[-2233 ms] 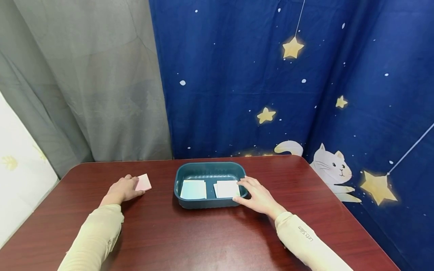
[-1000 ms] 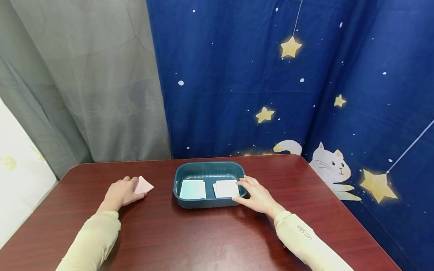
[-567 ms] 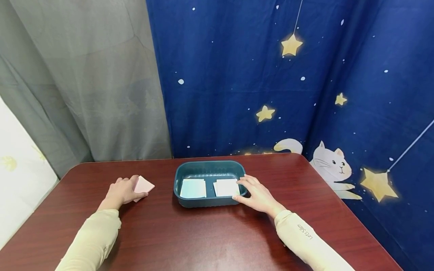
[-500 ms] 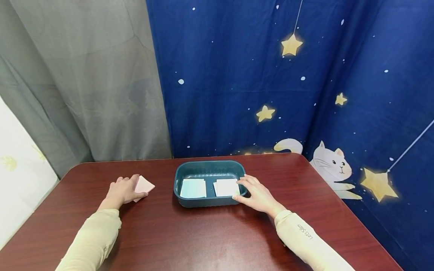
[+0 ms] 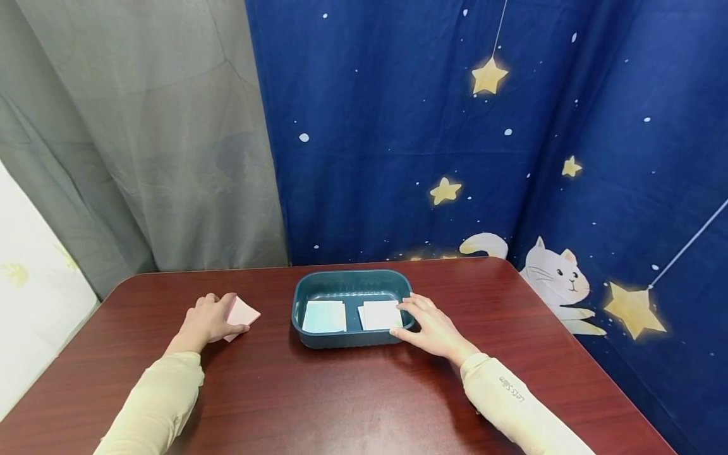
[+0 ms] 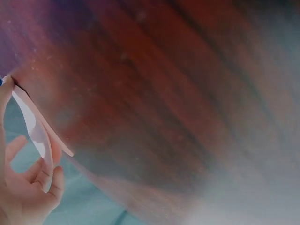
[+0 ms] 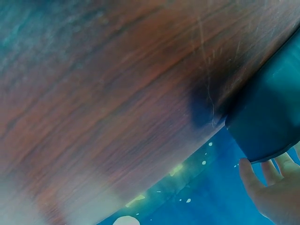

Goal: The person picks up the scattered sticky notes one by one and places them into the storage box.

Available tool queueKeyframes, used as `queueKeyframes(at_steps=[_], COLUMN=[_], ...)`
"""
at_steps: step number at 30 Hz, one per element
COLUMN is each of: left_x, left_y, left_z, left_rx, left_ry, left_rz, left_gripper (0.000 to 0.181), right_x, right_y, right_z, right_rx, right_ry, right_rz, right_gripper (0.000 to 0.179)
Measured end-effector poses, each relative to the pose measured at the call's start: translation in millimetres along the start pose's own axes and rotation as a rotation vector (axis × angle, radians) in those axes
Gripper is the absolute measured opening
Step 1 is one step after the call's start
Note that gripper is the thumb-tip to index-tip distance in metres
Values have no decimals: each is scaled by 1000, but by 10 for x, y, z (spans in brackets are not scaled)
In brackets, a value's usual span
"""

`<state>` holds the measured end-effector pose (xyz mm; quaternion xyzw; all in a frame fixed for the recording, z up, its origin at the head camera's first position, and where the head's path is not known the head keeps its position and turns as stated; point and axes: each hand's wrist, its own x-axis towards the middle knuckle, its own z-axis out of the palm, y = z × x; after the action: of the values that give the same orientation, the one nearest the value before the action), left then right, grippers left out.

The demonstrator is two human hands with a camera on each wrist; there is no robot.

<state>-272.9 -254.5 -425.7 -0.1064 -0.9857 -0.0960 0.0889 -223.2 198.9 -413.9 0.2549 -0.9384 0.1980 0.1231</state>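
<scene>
On the left side of the table, my left hand (image 5: 207,321) pinches a small pad of pink sticky notes (image 5: 241,312) between thumb and fingers. In the left wrist view a pale sheet bows away from the rest of the pink pad (image 6: 54,138), near the curled fingers. The fingers cover the pad's left part in the head view. My right hand (image 5: 430,328) holds the right front corner of a dark teal plastic bin (image 5: 352,342), fingertips over the rim and thumb at the front. Inside lie a light blue square stack (image 5: 324,317) and white square papers (image 5: 382,315).
The reddish-brown wooden table (image 5: 318,404) has rounded far corners. Behind it hang a grey curtain (image 5: 170,158) and a blue star-patterned curtain (image 5: 387,126).
The pink pad has turned from nearly square-on to a tilted diamond and shifted slightly right, with my left fingers shifting on it. My right hand and the bin have stayed in place.
</scene>
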Motion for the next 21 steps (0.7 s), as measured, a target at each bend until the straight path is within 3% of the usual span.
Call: queueKeyframes(at_steps=[10, 12, 17, 21], left_x=[-22, -38, -58, -38], left_y=[-8, -15, -42, -40], left_z=[-2, -11, -73, -135], left_rx=[22, -6, -92, -128], left_ry=[6, 12, 97, 140], left_rz=[-2, 8, 80, 112], left_gripper=[80, 73, 30, 34], right_x=[-13, -15, -15, -10], right_y=[-8, -9, -6, -17], right_z=[-12, -9, -13, -27], right_rx=[7, 8, 21, 17], right_ry=[-9, -10, -16, -17], right_rz=[6, 6, 1, 6], right_gripper=[63, 63, 62, 62])
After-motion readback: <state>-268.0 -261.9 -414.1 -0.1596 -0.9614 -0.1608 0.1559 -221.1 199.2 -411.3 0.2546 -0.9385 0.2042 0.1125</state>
